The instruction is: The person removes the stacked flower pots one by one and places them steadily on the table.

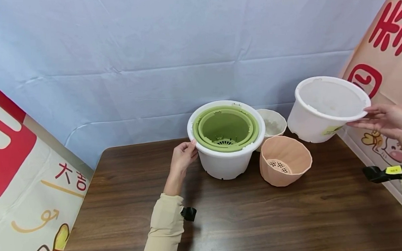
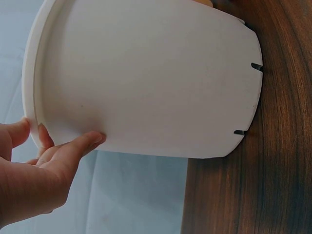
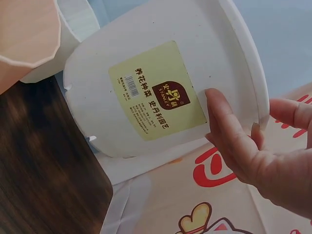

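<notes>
In the head view a white flowerpot stands on the table with green flowerpots nested inside it. My left hand pinches its rim at the left, thumb on the rim and fingers against the outer wall in the left wrist view. On the right, a second white flowerpot is tilted, with a yellow-green label on its side. My right hand grips that pot's rim between thumb and fingers. Between the two lie a peach flowerpot and, behind it, a small off-white flowerpot.
The dark wooden table ends at a light blue cloth backdrop. Printed panels with red characters stand at both sides, the left panel beside the table's left edge and the right panel behind my right hand.
</notes>
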`<move>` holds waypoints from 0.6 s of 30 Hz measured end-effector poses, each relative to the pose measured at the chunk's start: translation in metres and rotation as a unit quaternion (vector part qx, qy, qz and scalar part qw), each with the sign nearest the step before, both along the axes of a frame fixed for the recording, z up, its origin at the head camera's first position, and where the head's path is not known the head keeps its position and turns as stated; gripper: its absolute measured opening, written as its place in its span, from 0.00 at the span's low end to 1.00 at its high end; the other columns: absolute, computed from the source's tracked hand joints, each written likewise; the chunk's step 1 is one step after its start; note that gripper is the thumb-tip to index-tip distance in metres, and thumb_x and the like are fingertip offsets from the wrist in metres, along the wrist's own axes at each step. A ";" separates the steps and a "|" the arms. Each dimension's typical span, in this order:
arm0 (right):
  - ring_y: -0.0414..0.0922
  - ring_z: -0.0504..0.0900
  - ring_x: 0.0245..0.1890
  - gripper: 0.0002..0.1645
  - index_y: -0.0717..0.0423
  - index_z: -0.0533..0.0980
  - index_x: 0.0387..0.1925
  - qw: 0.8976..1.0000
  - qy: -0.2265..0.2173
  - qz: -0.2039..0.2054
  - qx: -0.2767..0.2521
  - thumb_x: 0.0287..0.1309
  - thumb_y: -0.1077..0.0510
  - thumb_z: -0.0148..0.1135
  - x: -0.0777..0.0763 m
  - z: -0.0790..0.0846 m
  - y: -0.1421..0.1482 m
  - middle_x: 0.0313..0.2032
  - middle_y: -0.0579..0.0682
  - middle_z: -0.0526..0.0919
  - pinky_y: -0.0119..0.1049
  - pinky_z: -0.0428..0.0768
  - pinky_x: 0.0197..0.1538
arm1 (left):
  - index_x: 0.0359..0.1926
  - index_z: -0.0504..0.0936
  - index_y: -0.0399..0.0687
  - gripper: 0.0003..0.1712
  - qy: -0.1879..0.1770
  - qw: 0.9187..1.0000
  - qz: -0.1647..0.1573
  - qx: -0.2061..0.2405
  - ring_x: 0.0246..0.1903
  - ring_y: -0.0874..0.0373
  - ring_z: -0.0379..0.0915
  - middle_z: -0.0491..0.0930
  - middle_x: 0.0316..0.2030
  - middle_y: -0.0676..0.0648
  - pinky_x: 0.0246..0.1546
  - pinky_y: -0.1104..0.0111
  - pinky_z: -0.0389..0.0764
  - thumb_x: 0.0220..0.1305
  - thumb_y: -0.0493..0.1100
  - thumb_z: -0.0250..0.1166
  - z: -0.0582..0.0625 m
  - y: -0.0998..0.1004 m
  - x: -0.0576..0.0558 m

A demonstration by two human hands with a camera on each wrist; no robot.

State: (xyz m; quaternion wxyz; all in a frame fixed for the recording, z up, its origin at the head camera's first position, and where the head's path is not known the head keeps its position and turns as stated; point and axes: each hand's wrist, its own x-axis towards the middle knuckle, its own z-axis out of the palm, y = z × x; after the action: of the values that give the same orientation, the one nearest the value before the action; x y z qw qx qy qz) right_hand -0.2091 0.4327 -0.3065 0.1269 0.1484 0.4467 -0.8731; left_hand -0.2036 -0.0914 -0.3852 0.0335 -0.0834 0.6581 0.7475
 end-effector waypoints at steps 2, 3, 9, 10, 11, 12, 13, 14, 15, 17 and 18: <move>0.58 0.81 0.31 0.11 0.48 0.72 0.40 1.000 -0.006 -0.001 0.001 0.66 0.65 0.45 -0.002 -0.002 0.001 0.33 0.54 0.79 0.57 0.73 0.45 | 0.36 0.73 0.32 0.13 0.000 1.000 0.002 0.002 0.49 0.46 0.73 0.79 0.40 0.36 0.50 0.57 0.73 0.66 0.41 0.55 0.000 0.000 0.000; 0.58 0.81 0.31 0.11 0.48 0.72 0.40 1.000 -0.011 0.000 0.001 0.66 0.65 0.45 -0.003 -0.002 0.002 0.33 0.54 0.79 0.56 0.73 0.46 | 0.36 0.73 0.32 0.12 0.000 1.000 0.004 0.002 0.48 0.46 0.73 0.79 0.39 0.37 0.50 0.57 0.73 0.66 0.41 0.55 0.000 0.000 0.000; 0.59 0.81 0.32 0.09 0.47 0.71 0.40 1.000 -0.024 0.016 0.012 0.66 0.62 0.45 -0.003 -0.006 0.004 0.34 0.55 0.78 0.52 0.72 0.48 | 0.35 0.73 0.32 0.12 0.002 1.000 0.010 0.006 0.47 0.47 0.74 0.79 0.37 0.38 0.49 0.57 0.74 0.66 0.40 0.55 0.001 0.001 0.000; 0.59 0.81 0.33 0.09 0.49 0.71 0.40 0.999 -0.022 0.022 0.016 0.67 0.62 0.44 -0.003 -0.007 0.004 0.34 0.55 0.78 0.52 0.73 0.48 | 0.36 0.73 0.32 0.12 0.002 1.000 0.010 0.006 0.48 0.47 0.73 0.79 0.37 0.38 0.49 0.57 0.74 0.66 0.40 0.55 0.001 0.001 0.000; 0.59 0.81 0.33 0.09 0.49 0.71 0.39 0.999 -0.021 0.024 0.020 0.66 0.62 0.45 -0.002 -0.009 0.004 0.33 0.56 0.78 0.52 0.73 0.48 | 0.36 0.73 0.32 0.12 0.002 1.000 0.010 0.005 0.48 0.46 0.73 0.79 0.38 0.37 0.49 0.57 0.74 0.66 0.40 0.55 0.001 0.001 0.000; 0.59 0.81 0.33 0.09 0.51 0.72 0.39 0.999 -0.019 0.026 0.021 0.67 0.62 0.44 -0.002 -0.011 0.004 0.33 0.56 0.78 0.52 0.73 0.47 | 0.36 0.73 0.31 0.12 0.001 1.000 0.010 0.004 0.48 0.46 0.73 0.79 0.39 0.37 0.50 0.57 0.74 0.66 0.40 0.55 0.001 0.001 0.000; 0.59 0.81 0.33 0.09 0.51 0.72 0.38 0.999 -0.015 0.026 0.024 0.66 0.63 0.44 -0.001 -0.013 0.004 0.33 0.56 0.79 0.52 0.74 0.47 | 0.36 0.73 0.31 0.12 0.001 1.000 0.009 0.004 0.48 0.46 0.73 0.79 0.39 0.36 0.50 0.57 0.74 0.66 0.40 0.55 0.002 0.001 0.000; 0.58 0.81 0.32 0.09 0.50 0.72 0.39 0.999 -0.011 0.024 0.023 0.66 0.63 0.45 -0.001 -0.016 0.004 0.33 0.55 0.78 0.52 0.74 0.47 | 0.37 0.73 0.31 0.12 0.000 1.000 0.008 0.004 0.48 0.46 0.73 0.78 0.40 0.35 0.50 0.57 0.73 0.66 0.40 0.55 0.002 0.001 0.000; 0.58 0.81 0.32 0.09 0.50 0.72 0.39 1.000 -0.008 0.018 0.023 0.66 0.64 0.45 0.000 -0.018 0.004 0.33 0.55 0.78 0.53 0.74 0.46 | 0.37 0.73 0.31 0.12 0.000 1.000 0.007 0.003 0.48 0.46 0.73 0.78 0.41 0.34 0.50 0.57 0.73 0.66 0.40 0.55 0.002 0.001 0.000; 0.57 0.81 0.31 0.09 0.49 0.72 0.39 1.000 0.001 0.000 0.026 0.64 0.65 0.47 -0.001 -0.025 0.006 0.33 0.54 0.78 0.56 0.73 0.45 | 0.37 0.73 0.31 0.12 -0.001 1.000 0.006 0.003 0.49 0.46 0.73 0.78 0.42 0.33 0.50 0.58 0.73 0.66 0.40 0.55 0.001 0.001 0.000; 0.59 0.81 0.33 0.10 0.50 0.73 0.42 1.000 0.009 0.007 0.013 0.64 0.66 0.48 -0.010 -0.038 0.021 0.35 0.55 0.78 0.56 0.74 0.44 | 0.37 0.73 0.31 0.12 0.000 1.000 0.005 0.003 0.49 0.46 0.73 0.78 0.42 0.33 0.50 0.58 0.73 0.66 0.40 0.55 0.001 0.001 0.000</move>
State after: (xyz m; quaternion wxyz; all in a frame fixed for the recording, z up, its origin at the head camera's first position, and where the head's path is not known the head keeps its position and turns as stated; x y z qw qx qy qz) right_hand -0.2190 0.4537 -0.3444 0.1277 0.1392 0.4601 -0.8675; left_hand -0.2039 -0.0904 -0.3843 0.0300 -0.0870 0.6553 0.7498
